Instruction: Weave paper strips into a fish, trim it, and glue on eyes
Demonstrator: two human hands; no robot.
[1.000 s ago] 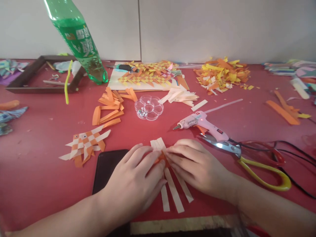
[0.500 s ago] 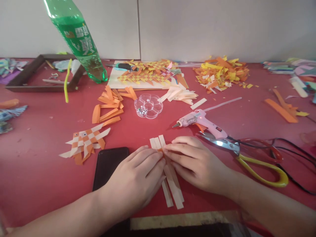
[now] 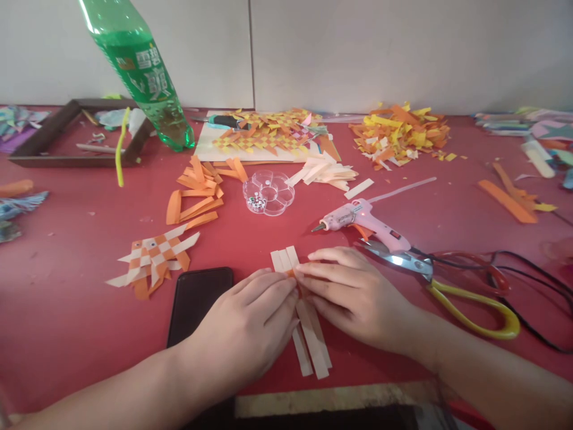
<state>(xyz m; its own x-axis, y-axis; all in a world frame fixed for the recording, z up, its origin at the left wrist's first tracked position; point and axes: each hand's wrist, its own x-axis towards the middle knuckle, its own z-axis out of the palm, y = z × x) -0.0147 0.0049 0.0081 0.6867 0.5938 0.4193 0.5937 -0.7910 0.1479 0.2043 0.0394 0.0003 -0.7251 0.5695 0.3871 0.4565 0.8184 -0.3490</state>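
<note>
Several cream paper strips [image 3: 314,343] lie lengthwise on the red table at front centre, with a bit of orange paper [image 3: 290,273] crossing them. My left hand [image 3: 255,316] covers their left side, its fingers bent and pressed together on the paper. From the right, my right hand [image 3: 353,292] pinches the strips at the same spot, fingertips nearly meeting the left ones. What the thumbs do is hidden. Beside my left hand lies a black phone [image 3: 197,301]. Farther left is a woven orange-and-cream paper fish [image 3: 154,260] with small googly eyes.
A pink glue gun [image 3: 362,221] and scissors [image 3: 474,310] with yellow and red handles lie right of my hands, cord trailing. Behind are a clear flower-shaped dish [image 3: 269,192], orange strips [image 3: 197,200], cream strips [image 3: 326,170], paper scraps [image 3: 403,134] and a green bottle [image 3: 147,77].
Almost nothing differs. Both hands stay on the strips, and the view has shifted very slightly.
</note>
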